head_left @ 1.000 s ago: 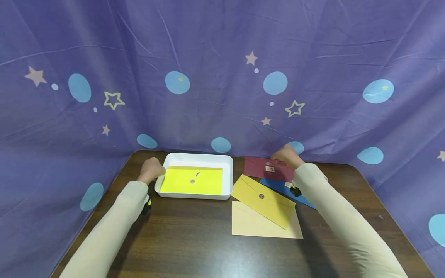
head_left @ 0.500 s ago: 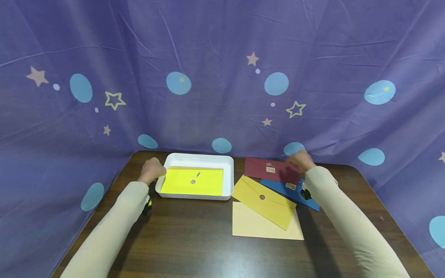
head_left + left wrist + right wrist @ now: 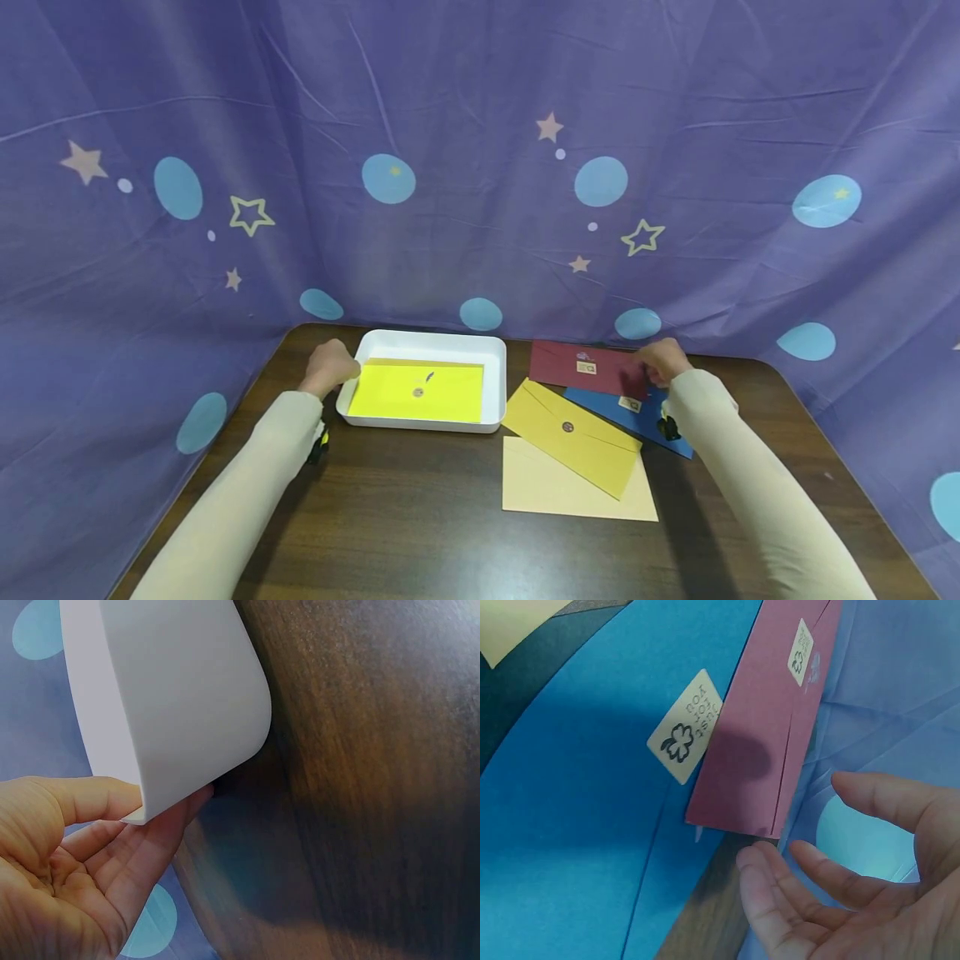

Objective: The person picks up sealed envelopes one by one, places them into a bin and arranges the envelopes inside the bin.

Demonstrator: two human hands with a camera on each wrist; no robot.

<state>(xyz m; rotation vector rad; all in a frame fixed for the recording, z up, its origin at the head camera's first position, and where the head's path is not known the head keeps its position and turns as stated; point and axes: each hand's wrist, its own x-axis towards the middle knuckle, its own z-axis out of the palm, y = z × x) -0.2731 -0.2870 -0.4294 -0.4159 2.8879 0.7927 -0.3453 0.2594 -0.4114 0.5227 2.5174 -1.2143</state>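
My left hand (image 3: pixel 328 367) pinches the left rim of the white tray (image 3: pixel 187 690), thumb inside and fingers beneath it. In the tray lies a bright yellow envelope (image 3: pixel 397 404) with a round seal. At the right, my right hand (image 3: pixel 663 360) is at the right end of a dark red envelope (image 3: pixel 555 372). In the right wrist view its fingertips (image 3: pixel 757 859) are right by the envelope's short edge, with thumb and fingers apart. The red envelope overlaps a blue envelope (image 3: pixel 592 780) bearing a clover sticker (image 3: pixel 681 735).
A mustard envelope (image 3: pixel 570 454) lies at a slant over the blue one's corner and a cream envelope (image 3: pixel 547 492). All rest on a dark wooden table (image 3: pixel 405 508). A purple curtain (image 3: pixel 480 242) hangs right behind the table's far edge.
My right hand has moved right along the red envelope, from above its middle to its right end. My left hand stays at the tray's rim.
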